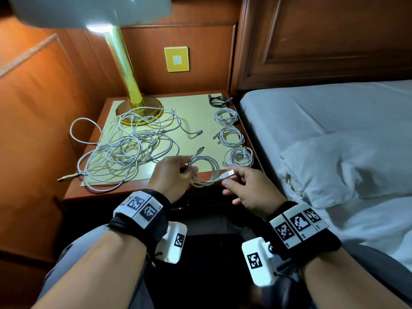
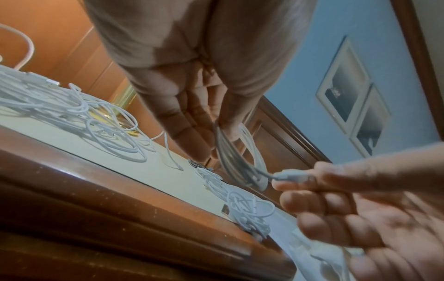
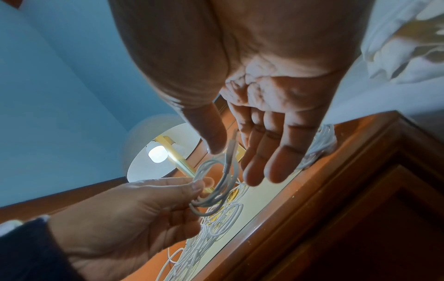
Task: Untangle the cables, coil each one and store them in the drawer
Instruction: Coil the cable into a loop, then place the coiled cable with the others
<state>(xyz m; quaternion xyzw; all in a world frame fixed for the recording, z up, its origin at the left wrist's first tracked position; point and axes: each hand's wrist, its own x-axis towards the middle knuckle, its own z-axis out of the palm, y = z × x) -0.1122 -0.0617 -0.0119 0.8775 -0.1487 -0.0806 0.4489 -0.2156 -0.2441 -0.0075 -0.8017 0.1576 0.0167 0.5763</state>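
A loose tangle of white cables [image 1: 124, 150] covers the left of the nightstand's pale mat [image 1: 191, 112]. Three white coils [image 1: 230, 136] and one black coil [image 1: 218, 101] lie in a row along the mat's right edge. Over the front edge, my left hand [image 1: 189, 171] pinches a half-wound white coil [image 1: 209, 168] between thumb and fingers. My right hand [image 1: 225, 178] pinches that cable's USB plug [image 1: 229, 173] just right of the coil. The right wrist view shows the plug [image 3: 231, 144] between thumb and index finger, with the coil [image 3: 216, 190] hanging from the left hand [image 3: 144, 209].
A lamp with a gold base [image 1: 138, 108] stands at the back left of the nightstand. A bed with white sheets and a pillow [image 1: 334, 166] lies close on the right. Wood panelling surrounds the nightstand. Its front below the top is in shadow.
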